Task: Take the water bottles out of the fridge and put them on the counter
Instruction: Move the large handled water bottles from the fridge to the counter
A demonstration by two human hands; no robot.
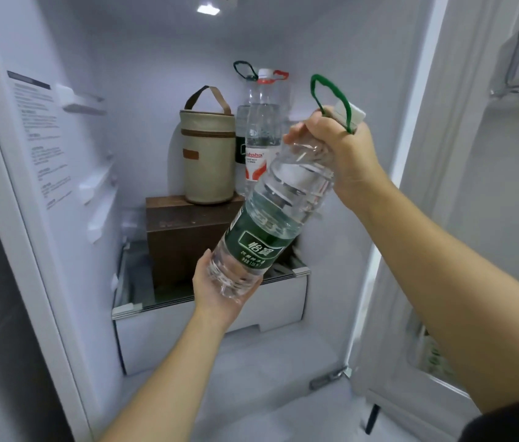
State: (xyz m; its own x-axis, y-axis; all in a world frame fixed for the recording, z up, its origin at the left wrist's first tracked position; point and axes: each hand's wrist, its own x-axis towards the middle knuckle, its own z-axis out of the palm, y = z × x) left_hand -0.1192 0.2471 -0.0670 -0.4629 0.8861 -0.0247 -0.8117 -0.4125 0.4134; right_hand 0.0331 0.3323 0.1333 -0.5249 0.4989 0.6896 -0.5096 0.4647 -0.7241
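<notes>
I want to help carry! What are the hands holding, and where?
Both hold a clear plastic water bottle with a green label: the right hand grips its neck, the left hand cups its base.

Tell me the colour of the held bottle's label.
The label is dark green with white text; head view.

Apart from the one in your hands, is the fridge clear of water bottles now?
No: besides the held bottle, a red-capped bottle and a second bottle behind it stand beside the beige bag.
</notes>
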